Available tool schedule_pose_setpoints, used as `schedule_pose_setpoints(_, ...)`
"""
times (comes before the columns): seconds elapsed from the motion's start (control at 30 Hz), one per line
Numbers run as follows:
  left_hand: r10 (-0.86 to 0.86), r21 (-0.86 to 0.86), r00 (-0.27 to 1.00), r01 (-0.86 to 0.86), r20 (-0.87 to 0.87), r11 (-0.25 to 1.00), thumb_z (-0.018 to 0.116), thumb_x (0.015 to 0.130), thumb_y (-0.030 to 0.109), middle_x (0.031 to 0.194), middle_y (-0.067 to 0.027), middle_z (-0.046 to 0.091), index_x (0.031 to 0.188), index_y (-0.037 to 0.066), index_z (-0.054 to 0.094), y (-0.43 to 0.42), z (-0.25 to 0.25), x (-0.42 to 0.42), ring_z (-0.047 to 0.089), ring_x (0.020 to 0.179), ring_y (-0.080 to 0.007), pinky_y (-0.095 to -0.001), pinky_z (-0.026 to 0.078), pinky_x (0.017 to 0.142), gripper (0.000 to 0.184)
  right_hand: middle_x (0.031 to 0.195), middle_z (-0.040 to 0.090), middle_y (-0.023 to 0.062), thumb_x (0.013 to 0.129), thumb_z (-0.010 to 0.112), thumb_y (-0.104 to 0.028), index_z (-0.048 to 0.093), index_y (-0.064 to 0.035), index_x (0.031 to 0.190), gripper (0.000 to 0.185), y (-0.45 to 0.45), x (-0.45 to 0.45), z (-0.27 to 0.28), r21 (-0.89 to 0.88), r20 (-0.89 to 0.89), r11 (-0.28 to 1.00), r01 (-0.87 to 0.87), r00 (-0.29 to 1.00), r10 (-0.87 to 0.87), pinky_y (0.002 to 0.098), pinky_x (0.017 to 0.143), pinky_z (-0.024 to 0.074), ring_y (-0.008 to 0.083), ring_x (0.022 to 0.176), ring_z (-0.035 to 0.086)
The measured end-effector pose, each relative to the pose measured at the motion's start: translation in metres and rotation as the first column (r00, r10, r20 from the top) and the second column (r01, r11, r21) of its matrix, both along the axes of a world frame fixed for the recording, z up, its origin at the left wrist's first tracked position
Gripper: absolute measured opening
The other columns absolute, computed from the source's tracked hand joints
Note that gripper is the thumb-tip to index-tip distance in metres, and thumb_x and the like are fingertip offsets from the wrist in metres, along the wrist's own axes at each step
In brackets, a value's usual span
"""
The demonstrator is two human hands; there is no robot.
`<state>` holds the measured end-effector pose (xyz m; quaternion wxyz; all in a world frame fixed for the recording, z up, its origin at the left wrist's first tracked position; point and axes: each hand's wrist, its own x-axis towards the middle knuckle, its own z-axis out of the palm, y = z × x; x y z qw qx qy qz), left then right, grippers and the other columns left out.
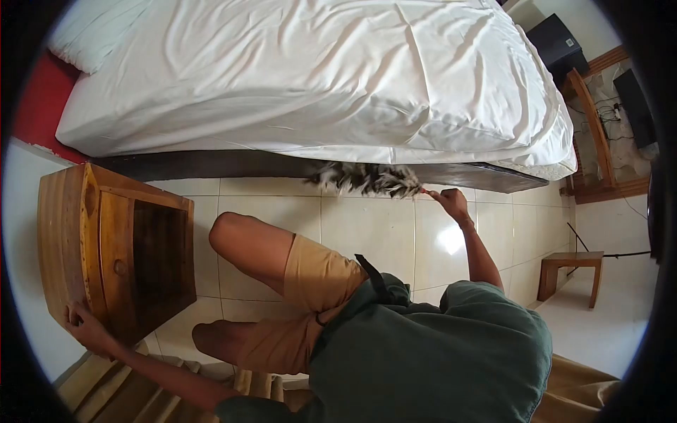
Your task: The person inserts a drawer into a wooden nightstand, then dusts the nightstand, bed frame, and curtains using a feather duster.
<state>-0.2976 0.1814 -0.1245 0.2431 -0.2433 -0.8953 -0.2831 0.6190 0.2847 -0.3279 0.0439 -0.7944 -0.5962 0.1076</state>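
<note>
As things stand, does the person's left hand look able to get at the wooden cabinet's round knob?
Probably yes: the left hand is right at the wooden cabinet, and nothing visible stands between it and the round knob.

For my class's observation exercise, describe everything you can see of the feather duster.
The feather duster has shaggy, mottled dark-and-pale plumes, slightly blurred, and a thin reddish handle at one end, gripped in the right hand. It is held roughly lengthwise along the dark bed base; whether they touch is unclear.
</note>
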Motion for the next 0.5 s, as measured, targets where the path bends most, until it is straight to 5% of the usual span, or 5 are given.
schedule_pose_setpoints(0.07,0.032,-0.036,0.999,-0.033,-0.032,0.999,0.057,0.093,0.048,0.119,-0.0063,0.069,0.127,0.017,0.064,-0.002,-0.001,-0.001,0.065,0.11,-0.0272,-0.039,0.049,0.093,0.047,0.054,0.058,0.0178,0.08,0.064,-0.069,0.063,-0.0003,0.057,0.073,-0.002,0.011,-0.004,-0.015,-0.037,0.999,0.033,0.999,-0.034,0.0423,0.054,0.045,0.0324,0.054,0.062)
schedule_pose_setpoints(0.27,0.003,0.012,0.997,-0.004,0.076,1.0,0.058,0.093,0.045,0.119,-0.0066,0.069,0.126,0.015,0.064,0.002,0.01,0.011,0.064,0.111,-0.0278,-0.0388,0.048,0.094,0.044,0.056,0.06,0.0181,0.078,0.059,-0.077,0.063,-0.0005,0.056,0.08,-0.051,0.071,-0.026,-0.133,0.252,0.974,0.18,0.957,-0.143,0.044,0.057,0.0467,0.0332,0.055,0.062)
schedule_pose_setpoints(0.33,-0.054,0.071,0.994,0.047,0.096,0.996,0.058,0.094,0.042,0.12,-0.0068,0.069,0.125,0.014,0.065,-0.001,0.008,0.003,0.064,0.111,-0.0281,-0.038,0.048,0.095,0.043,0.068,0.067,0.019,0.075,0.058,-0.081,0.069,0.0009,0.067,0.083,-0.091,0.104,-0.012,-0.287,0.271,0.843,0.454,0.883,-0.383,0.0451,0.066,0.05,0.0303,0.068,0.068)
schedule_pose_setpoints(0.4,-0.133,0.169,0.985,0.114,0.109,0.979,0.058,0.094,0.041,0.12,-0.0074,0.068,0.123,0.013,0.066,-0.011,0.001,-0.021,0.064,0.111,-0.0284,-0.0371,0.047,0.096,0.041,0.079,0.07,0.0232,0.07,0.059,-0.084,0.073,0.0025,0.079,0.088,-0.159,0.162,-0.025,-0.157,0.219,0.813,0.56,0.823,-0.525,0.0454,0.074,0.0513,0.0344,0.077,0.07)
schedule_pose_setpoints(0.5,-0.025,0.199,0.999,0.017,0.04,0.98,0.062,0.094,0.035,0.117,-0.0117,0.069,0.118,0.006,0.068,0.005,0.021,0.021,0.065,0.107,-0.0282,-0.037,0.05,0.093,0.039,0.085,0.07,0.0264,0.076,0.051,-0.084,0.071,0.0093,0.095,0.097,-0.245,0.187,0.005,-0.098,0.179,0.498,0.862,0.508,-0.843,0.0479,0.076,0.0515,0.0385,0.088,0.07)
